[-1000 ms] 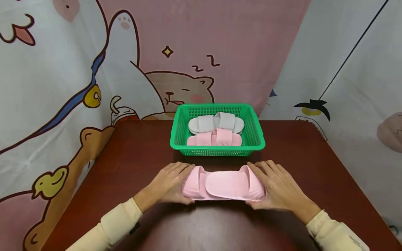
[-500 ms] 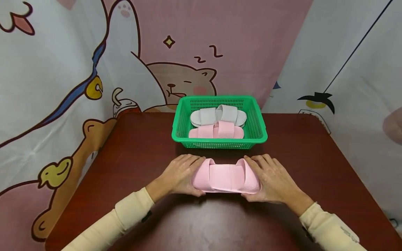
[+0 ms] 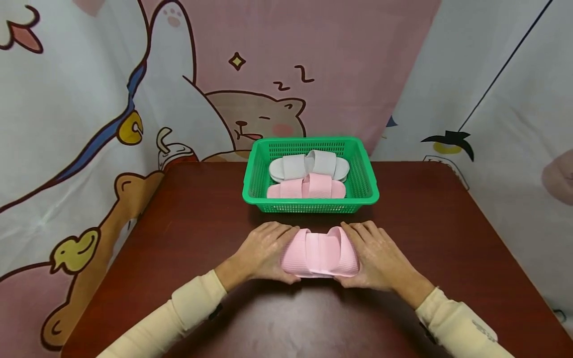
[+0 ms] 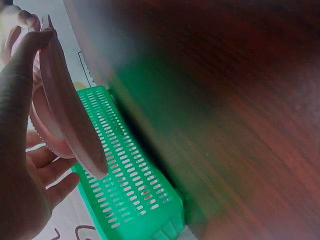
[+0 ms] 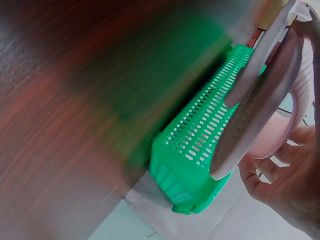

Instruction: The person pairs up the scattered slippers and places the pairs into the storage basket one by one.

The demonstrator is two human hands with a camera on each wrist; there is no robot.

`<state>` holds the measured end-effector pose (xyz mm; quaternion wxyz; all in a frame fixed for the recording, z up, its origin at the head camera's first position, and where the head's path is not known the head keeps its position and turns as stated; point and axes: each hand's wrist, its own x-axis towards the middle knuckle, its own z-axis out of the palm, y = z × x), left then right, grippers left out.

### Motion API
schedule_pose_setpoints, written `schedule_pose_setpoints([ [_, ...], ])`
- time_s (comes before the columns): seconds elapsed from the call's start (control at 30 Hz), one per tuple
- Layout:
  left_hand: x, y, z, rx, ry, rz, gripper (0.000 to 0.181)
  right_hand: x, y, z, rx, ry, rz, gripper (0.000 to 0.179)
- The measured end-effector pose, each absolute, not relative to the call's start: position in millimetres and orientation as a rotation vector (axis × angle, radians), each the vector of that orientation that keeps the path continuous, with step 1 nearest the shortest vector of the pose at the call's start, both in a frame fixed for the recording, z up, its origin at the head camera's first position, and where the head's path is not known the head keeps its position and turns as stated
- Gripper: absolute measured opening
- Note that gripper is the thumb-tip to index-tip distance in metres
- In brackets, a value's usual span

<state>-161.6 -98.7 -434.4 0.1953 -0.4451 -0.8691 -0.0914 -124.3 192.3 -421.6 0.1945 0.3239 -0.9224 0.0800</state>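
Note:
Two pink slippers, a left one (image 3: pixel 294 256) and a right one (image 3: pixel 348 256), overlap end to end, their ribbed straps facing outward. My left hand (image 3: pixel 266 251) grips the left slipper around its strap end, thumb on the near side and fingers on the far side. On the other slipper, my right hand (image 3: pixel 376 256) has the same kind of grip. Both wrist views show the pair held above the table, with the sole (image 4: pixel 70 110) seen edge-on in the left one. Parts of the straps are hidden behind my hands.
A green perforated basket (image 3: pixel 311 205) stands just beyond my hands on the dark brown table (image 3: pixel 201 209). Inside it lie white slippers (image 3: pixel 293 166) behind pink slippers (image 3: pixel 291 189). A cartoon-printed cloth (image 3: pixel 349 59) hangs behind and along the sides.
My hands have come closer together, sliding the two pink slippers further over each other until the straps sit near one another. The basket's contents stay the same.

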Motion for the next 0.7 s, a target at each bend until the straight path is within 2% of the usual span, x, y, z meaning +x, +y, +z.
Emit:
schedule_pose_setpoints([
  [0.47, -158.7, -86.2, -438.8, -1.268, -2.441, -0.206, 0.102, -126.1, 178.7, -431.7, 0.935, -2.545, 0.361, 0.106],
  [0.7, -157.9, -84.1, -443.7, -1.264, -2.429, -0.22, 0.102, -126.5, 173.9, -440.6, 0.949, -2.448, 0.457, 0.115],
])
